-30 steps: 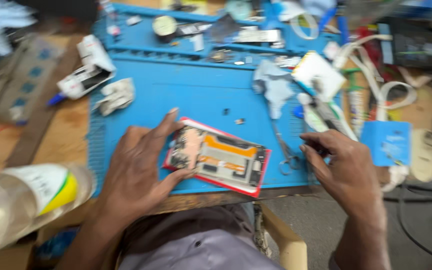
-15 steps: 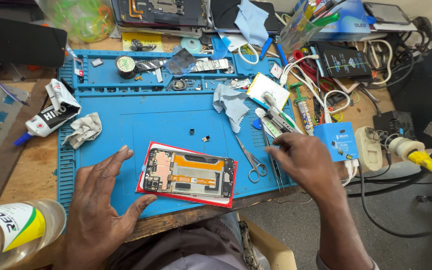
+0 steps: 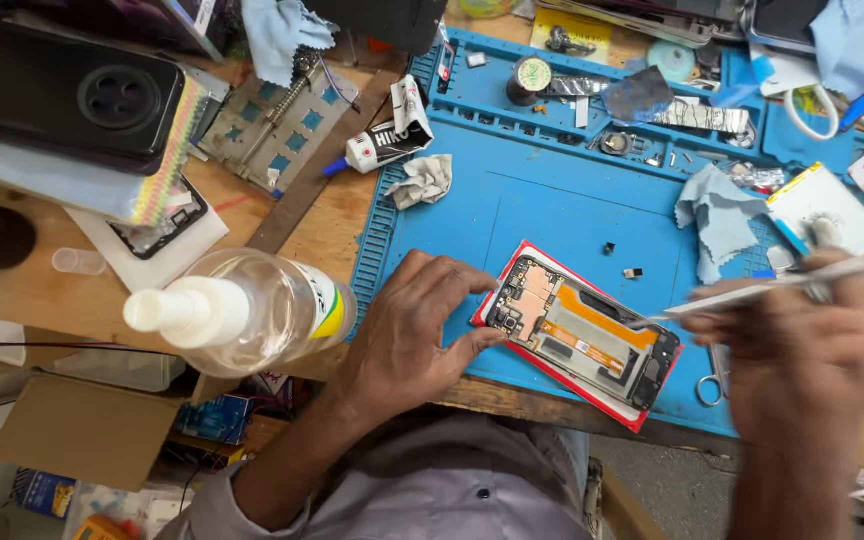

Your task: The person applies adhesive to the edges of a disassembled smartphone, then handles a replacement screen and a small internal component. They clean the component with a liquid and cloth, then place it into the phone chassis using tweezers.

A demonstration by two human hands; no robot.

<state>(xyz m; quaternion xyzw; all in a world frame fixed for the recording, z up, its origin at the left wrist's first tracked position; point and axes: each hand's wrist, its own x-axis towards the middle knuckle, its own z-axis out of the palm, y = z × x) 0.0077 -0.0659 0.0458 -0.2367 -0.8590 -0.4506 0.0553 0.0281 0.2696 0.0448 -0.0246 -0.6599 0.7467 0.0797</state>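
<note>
Opened phone: a smartphone [image 3: 580, 340] with its back cover off lies flat and slanted near the front edge of the blue work mat [image 3: 552, 215], its red frame rim showing around the exposed boards, an orange flex strip along the middle.
Left hand: the left hand [image 3: 407, 335] rests palm down on the mat just beside the phone's camera end, fingers loosely spread, fingertips touching the phone's corner and edge and steadying it.
Right hand: the right hand [image 3: 802, 350] is blurred, closed around a slim white tool [image 3: 792, 282], held like a pen; the tool's fine tip reaches down to the phone's upper edge near the orange strip.
Small parts: two tiny dark pieces [image 3: 620, 260] lie on the mat just above the phone.
Scissors: small scissors [image 3: 714, 375] lie on the mat just right of the phone, partly behind the right hand.
Cloths: a light blue cloth [image 3: 720, 215] sits crumpled on the mat to the upper right; a crumpled grey-white wipe [image 3: 422, 180] lies at the mat's upper left corner.
Glue tube: a white tube with a blue nozzle [image 3: 384, 140] lies beside the wipe.
Bottle: a clear plastic bottle with a white cap [image 3: 242, 310] stands on the wooden bench left of the left hand.
Far left: a black phone [image 3: 67, 95] lies on a stack, well apart from the work.
</note>
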